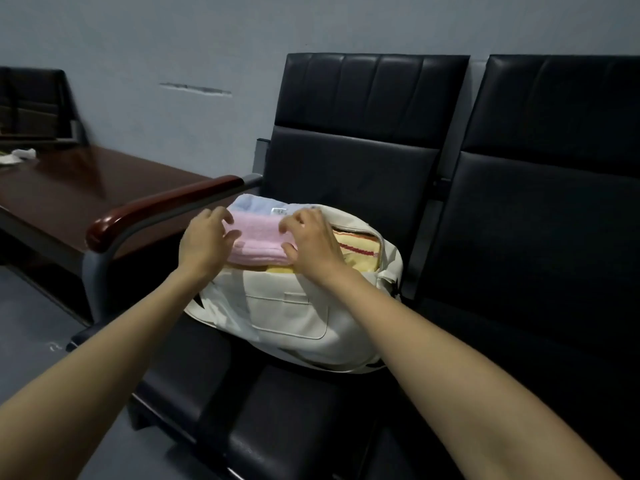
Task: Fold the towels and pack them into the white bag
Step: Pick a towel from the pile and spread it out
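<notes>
A: While the white bag [294, 317] sits on the chair [277, 410], locate the pink towel [258, 237].
B: One, at its opening. Left hand [204, 242] and right hand [311, 244]: fingers grip one end each. One yellow towel [356, 252] inside.

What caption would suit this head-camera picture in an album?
Left hand and right hand hold a folded pink towel over the open white bag on a chair; a yellow towel lies inside.

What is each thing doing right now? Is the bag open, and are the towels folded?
white bag: unzipped, lying on the black chair.
pink towel: folded, held at the bag's opening.
yellow towel: inside the bag.
blue towel: behind the pink one, partly hidden.
left hand: grips the pink towel's left end.
right hand: grips its right end.
</notes>
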A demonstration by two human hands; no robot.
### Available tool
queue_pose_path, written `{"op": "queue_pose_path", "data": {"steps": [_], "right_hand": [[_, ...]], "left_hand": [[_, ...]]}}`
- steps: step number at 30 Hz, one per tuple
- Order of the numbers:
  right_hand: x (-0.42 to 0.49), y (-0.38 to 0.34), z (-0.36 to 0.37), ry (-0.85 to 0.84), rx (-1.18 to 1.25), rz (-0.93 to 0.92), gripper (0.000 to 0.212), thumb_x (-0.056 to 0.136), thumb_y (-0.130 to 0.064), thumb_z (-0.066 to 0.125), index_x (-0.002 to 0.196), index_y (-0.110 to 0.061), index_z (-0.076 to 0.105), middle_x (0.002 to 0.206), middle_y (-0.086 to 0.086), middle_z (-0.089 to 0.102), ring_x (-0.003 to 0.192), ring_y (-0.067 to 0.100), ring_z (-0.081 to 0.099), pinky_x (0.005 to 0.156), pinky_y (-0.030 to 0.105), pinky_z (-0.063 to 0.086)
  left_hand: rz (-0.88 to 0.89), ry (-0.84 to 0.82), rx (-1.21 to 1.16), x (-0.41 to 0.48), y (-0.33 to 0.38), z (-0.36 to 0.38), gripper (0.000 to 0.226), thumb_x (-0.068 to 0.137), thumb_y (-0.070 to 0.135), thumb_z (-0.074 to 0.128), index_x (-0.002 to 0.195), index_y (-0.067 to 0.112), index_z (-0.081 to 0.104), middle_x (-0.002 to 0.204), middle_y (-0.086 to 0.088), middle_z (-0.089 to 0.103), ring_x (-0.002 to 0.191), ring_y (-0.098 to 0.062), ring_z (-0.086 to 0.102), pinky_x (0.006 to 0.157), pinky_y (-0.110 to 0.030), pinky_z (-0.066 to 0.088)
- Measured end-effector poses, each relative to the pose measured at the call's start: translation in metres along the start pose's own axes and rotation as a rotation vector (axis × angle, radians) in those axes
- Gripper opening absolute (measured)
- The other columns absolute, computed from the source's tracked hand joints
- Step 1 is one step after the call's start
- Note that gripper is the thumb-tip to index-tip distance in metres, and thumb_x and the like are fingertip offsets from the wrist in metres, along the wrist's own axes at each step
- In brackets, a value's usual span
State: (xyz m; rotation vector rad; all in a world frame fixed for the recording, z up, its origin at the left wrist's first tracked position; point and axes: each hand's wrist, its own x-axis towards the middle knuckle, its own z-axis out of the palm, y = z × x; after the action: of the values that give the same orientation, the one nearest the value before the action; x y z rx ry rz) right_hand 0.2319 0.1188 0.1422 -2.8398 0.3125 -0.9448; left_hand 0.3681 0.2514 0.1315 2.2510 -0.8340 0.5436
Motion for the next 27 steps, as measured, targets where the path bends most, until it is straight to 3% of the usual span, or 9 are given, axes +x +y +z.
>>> {"op": "queue_pose_path", "data": {"steps": [2,5,9,14,18,21,24,27], "right_hand": [[-0.004,0.006,0.002,-0.171,-0.014,-0.112,0.022,0.091,-0.017,0.059,0.111,-0.016,0.07,0.117,0.006,0.062,0.114,0.028,0.048,0.1,0.04,0.035],[-0.003,0.012,0.002,-0.349,-0.071,-0.1,0.033,0.095,-0.02,0.055,0.127,-0.025,0.063,0.134,-0.002,0.056,0.124,0.022,0.043,0.103,0.036,0.034],[0.011,0.015,-0.002,-0.294,-0.182,-0.115,0.033,0.096,-0.017,0.05,0.121,-0.029,0.067,0.128,-0.006,0.058,0.123,0.02,0.045,0.098,0.029,0.033],[0.022,0.029,0.017,-0.346,-0.3,-0.111,0.036,0.095,-0.012,0.046,0.123,-0.027,0.063,0.132,-0.006,0.054,0.126,0.02,0.041,0.1,0.032,0.035],[0.018,0.03,0.022,-0.47,-0.204,-0.064,0.039,0.094,-0.01,0.041,0.124,-0.024,0.06,0.134,-0.003,0.053,0.124,0.022,0.041,0.1,0.042,0.041],[0.01,0.031,0.015,-0.543,-0.103,-0.022,0.042,0.099,-0.018,0.037,0.139,-0.026,0.049,0.146,0.002,0.044,0.132,0.024,0.038,0.11,0.043,0.033],[-0.001,0.027,-0.01,-0.505,0.116,0.093,0.042,0.097,-0.009,0.048,0.137,-0.021,0.053,0.141,0.006,0.051,0.125,0.025,0.049,0.105,0.038,0.039],[-0.029,0.031,-0.045,-0.44,0.181,0.164,0.042,0.093,-0.005,0.045,0.131,-0.019,0.058,0.134,0.002,0.058,0.12,0.02,0.053,0.1,0.03,0.041]], "left_hand": [[0.009,-0.175,0.07,-0.006,-0.002,-0.001,0.025,0.085,0.035,0.07,0.103,0.018,0.066,0.103,-0.005,0.063,0.092,-0.026,0.059,0.068,-0.032,0.043],[-0.015,-0.349,0.16,-0.009,-0.006,0.002,0.038,0.082,0.043,0.071,0.114,0.024,0.064,0.114,-0.006,0.061,0.1,-0.028,0.059,0.078,-0.035,0.048],[-0.012,-0.26,0.104,0.007,0.001,0.015,0.035,0.091,0.014,0.055,0.125,0.019,0.061,0.122,-0.016,0.057,0.107,-0.035,0.055,0.085,-0.039,0.045],[0.002,-0.318,0.072,0.02,0.004,0.033,0.044,0.092,0.01,0.055,0.136,0.013,0.053,0.139,-0.014,0.047,0.119,-0.035,0.05,0.096,-0.04,0.042],[0.069,-0.414,0.133,0.019,-0.001,0.034,0.045,0.087,0.011,0.063,0.131,0.008,0.057,0.127,-0.019,0.055,0.111,-0.036,0.054,0.093,-0.039,0.045],[0.076,-0.482,0.135,0.015,0.001,0.025,0.043,0.083,0.015,0.07,0.125,0.007,0.06,0.121,-0.017,0.06,0.104,-0.034,0.057,0.088,-0.038,0.047],[0.001,-0.407,0.098,0.004,0.015,0.013,0.034,0.087,0.012,0.064,0.12,0.01,0.064,0.117,-0.013,0.065,0.104,-0.032,0.059,0.082,-0.033,0.046],[0.006,-0.333,-0.016,-0.019,0.04,0.005,0.029,0.09,0.008,0.06,0.118,0.008,0.065,0.121,-0.012,0.065,0.11,-0.029,0.058,0.089,-0.034,0.044]]}}
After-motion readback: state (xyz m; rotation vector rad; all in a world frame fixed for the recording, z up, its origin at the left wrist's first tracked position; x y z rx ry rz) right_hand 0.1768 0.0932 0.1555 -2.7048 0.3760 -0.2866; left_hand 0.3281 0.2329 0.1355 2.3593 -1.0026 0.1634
